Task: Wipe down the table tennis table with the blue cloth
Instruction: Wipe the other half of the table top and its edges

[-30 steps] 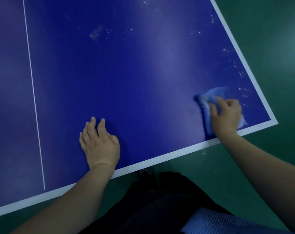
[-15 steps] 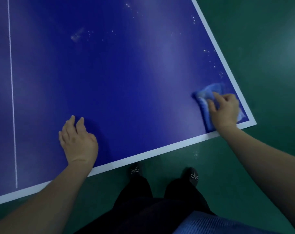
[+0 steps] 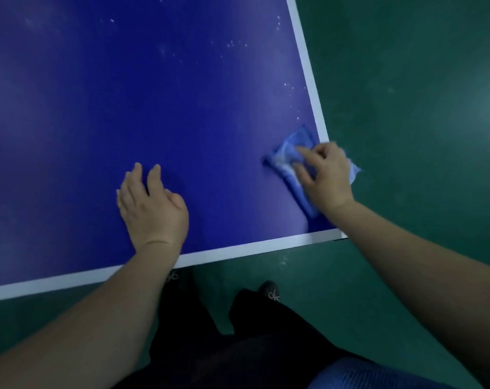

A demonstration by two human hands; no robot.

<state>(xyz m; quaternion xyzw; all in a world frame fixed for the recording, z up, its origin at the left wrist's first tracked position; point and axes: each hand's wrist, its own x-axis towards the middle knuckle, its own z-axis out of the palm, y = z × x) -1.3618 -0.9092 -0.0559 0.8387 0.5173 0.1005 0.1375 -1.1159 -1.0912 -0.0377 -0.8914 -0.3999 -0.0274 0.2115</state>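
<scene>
two hands in view, one cloth, one counter, two shoes. right fingers [image 3: 304,175] bent and spread over the blue cloth [image 3: 291,155], pressing it flat onto the counter [image 3: 154,94]; whether curled round a fold or only pressing, could not tell. right hand [image 3: 326,178] set near the counter's right corner, wrist angled back over the near white border, bare forearm running down and right out of frame. cloth bunched under the palm, one tip poking past the right white edge line [image 3: 308,71] and hanging over the green floor [image 3: 406,108], the rest lying on the blue surface just inside the corner. left fingers [image 3: 138,178] straight, close together with a slight gap, laid flat on the blue surface, holding nothing. left hand [image 3: 151,206] planted palm down just inside the near white border [image 3: 238,249], well apart from the cloth. scattered pale specks [image 3: 232,44] across the far surface toward the right edge. wide bare blue surface beyond and left of both hands. two dark shoes [image 3: 270,290] on the floor below the near edge, dark trousers above them.
</scene>
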